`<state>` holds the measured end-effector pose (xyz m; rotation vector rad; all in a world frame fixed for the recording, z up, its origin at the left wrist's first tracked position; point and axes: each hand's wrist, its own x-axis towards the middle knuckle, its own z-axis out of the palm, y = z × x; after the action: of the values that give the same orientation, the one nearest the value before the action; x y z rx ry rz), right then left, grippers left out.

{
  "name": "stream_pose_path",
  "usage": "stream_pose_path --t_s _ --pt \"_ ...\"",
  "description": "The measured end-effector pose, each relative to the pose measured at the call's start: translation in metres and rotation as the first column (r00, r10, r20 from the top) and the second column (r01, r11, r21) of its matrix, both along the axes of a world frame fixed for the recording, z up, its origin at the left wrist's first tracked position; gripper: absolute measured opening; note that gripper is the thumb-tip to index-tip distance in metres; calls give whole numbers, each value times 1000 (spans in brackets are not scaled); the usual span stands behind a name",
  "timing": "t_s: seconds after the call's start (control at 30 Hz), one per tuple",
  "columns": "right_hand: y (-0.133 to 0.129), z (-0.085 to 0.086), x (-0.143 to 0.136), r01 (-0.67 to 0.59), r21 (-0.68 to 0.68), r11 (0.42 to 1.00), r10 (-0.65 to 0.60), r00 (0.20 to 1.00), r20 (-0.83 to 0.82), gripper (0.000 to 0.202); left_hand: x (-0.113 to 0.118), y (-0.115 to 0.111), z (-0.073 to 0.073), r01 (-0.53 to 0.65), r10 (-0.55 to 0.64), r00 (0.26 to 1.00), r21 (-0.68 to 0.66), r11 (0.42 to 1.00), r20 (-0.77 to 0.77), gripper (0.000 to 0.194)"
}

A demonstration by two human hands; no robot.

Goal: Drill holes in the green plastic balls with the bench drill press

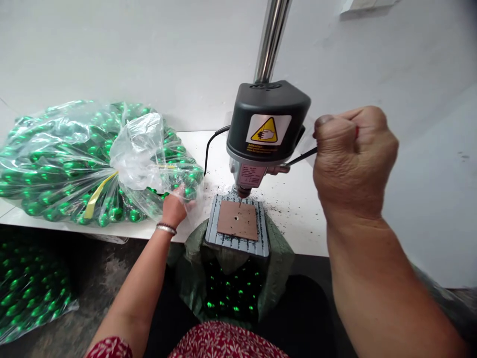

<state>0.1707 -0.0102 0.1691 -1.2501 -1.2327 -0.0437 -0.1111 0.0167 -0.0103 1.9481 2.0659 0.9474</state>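
Observation:
My right hand [354, 159] is closed in a fist around the black feed lever [303, 156] of a small drill press [268, 124]. To the left, my left hand [176, 205] reaches into the right side of a clear plastic bag [136, 149] full of shiny green balls [115, 214]. Its thumb and forefinger show apart beside a green ball [191, 193]; the other fingers are hidden. Under the drill bit [240, 203], a brown square board [244, 227] with a small hole lies on the grooved metal base [210, 233]. No ball sits on the hole.
Dark shavings litter the white table [298, 219] around the base. Below its front edge, a green sack [276, 278] hangs open with green balls inside. Another bag of green balls [33, 293] stands at the lower left. A black cable [207, 151] runs behind the drill press.

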Motion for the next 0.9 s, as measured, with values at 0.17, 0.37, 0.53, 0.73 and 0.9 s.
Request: stream_pose_path --t_s 0.17,0.37,0.53,0.73,0.9 --pt "2 -2 0 -22 33 999 22 1000 11 21 11 -86 21 119 -78 828 -39 992 555 59" --pt "1 -2 1 -13 -13 1000 13 1000 5 22 42 -132 25 375 -220 484 26 927 847 71" --pt "-2 0 1 -40 -48 998 41 999 7 24 80 -108 6 391 -74 302 -52 919 950 60" --pt "-2 1 1 -54 -37 998 54 999 4 26 101 -67 -5 265 -86 533 -69 962 842 52" --pt "-4 6 0 -56 -117 992 54 998 -19 30 102 -43 -1 253 -133 712 -75 965 690 63"
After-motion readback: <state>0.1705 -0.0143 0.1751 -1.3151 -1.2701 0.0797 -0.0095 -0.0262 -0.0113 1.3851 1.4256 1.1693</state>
